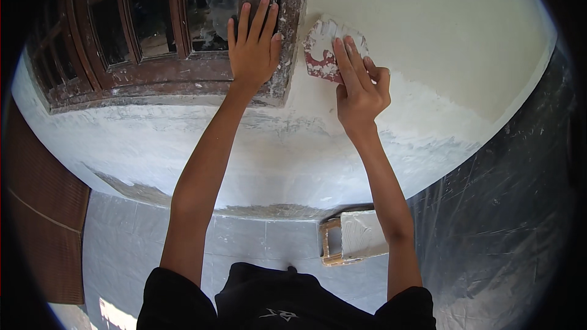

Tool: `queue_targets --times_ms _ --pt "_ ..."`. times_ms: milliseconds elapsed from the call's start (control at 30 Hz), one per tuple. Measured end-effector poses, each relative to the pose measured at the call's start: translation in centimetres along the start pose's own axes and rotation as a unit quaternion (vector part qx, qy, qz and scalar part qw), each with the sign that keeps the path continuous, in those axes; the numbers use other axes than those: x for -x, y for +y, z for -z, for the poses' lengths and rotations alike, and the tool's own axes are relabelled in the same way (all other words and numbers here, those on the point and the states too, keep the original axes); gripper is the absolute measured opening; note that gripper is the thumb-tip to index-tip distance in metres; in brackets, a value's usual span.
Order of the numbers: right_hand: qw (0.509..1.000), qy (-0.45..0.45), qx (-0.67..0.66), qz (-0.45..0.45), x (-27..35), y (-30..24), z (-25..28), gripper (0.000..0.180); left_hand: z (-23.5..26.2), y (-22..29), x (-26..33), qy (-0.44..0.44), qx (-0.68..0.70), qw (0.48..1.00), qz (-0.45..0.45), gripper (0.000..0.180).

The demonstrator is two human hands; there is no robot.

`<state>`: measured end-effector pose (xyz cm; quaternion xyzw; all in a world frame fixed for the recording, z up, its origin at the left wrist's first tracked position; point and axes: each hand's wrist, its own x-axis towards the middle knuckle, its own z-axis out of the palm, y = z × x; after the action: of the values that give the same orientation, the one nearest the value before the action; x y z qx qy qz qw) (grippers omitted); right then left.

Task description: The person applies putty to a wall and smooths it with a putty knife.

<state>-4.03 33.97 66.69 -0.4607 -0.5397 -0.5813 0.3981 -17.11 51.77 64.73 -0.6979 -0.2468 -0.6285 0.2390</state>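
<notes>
My right hand (pixel 365 95) grips a reddish putty spreader (pixel 320 58) smeared with white filler. Two of its fingers press along the spreader's back, and the blade lies against the pale plastered wall (pixel 428 30), just right of the window. Fingers apart, my left hand (pixel 254 55) rests flat on the brown wooden window frame (pixel 208 68) near its lower right corner. White spatters mark the frame. Below the window the wall's coat looks whiter and patchy, with grey streaks.
On the grey tiled floor (pixel 238 238) stands a wooden stool-like frame (pixel 332 256) bearing a board coated with white filler (pixel 362 232). Dark plastic sheeting (pixel 489 220) spreads at the right. A brown ribbed panel (pixel 46 208) stands at the left.
</notes>
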Motion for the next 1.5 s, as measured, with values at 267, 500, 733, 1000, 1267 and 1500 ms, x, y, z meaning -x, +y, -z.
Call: queue_targets --times_ms 267,500,733,1000,1267,1500 --pt "0.966 -0.210 -0.150 -0.019 8.2 -3.1 2.3 0.052 0.3 -0.5 0.4 -0.014 -0.001 1.000 -0.004 0.050" --pt "0.897 -0.220 -0.310 -0.226 -0.1 0.6 0.4 0.031 -0.1 -0.3 0.3 -0.009 -0.003 1.000 0.001 0.052" --pt "0.860 -0.034 -0.325 -0.391 -1.2 1.6 1.2 0.025 0.1 -0.3 0.3 -0.014 -0.003 1.000 -0.001 0.051" --pt "0.846 -0.046 -0.357 -0.394 -1.2 0.5 -0.5 0.025 0.3 -0.4 0.1 -0.019 -0.001 1.000 0.003 0.051" --pt "0.845 -0.094 -0.346 -0.397 -1.5 -1.1 -0.3 0.026 0.3 -0.4 0.3 -0.012 0.003 1.000 0.002 0.050" --pt "0.814 0.072 -0.401 -0.414 -1.0 0.2 0.4 0.024 0.1 -0.4 0.2 -0.016 -0.001 1.000 0.003 0.051"
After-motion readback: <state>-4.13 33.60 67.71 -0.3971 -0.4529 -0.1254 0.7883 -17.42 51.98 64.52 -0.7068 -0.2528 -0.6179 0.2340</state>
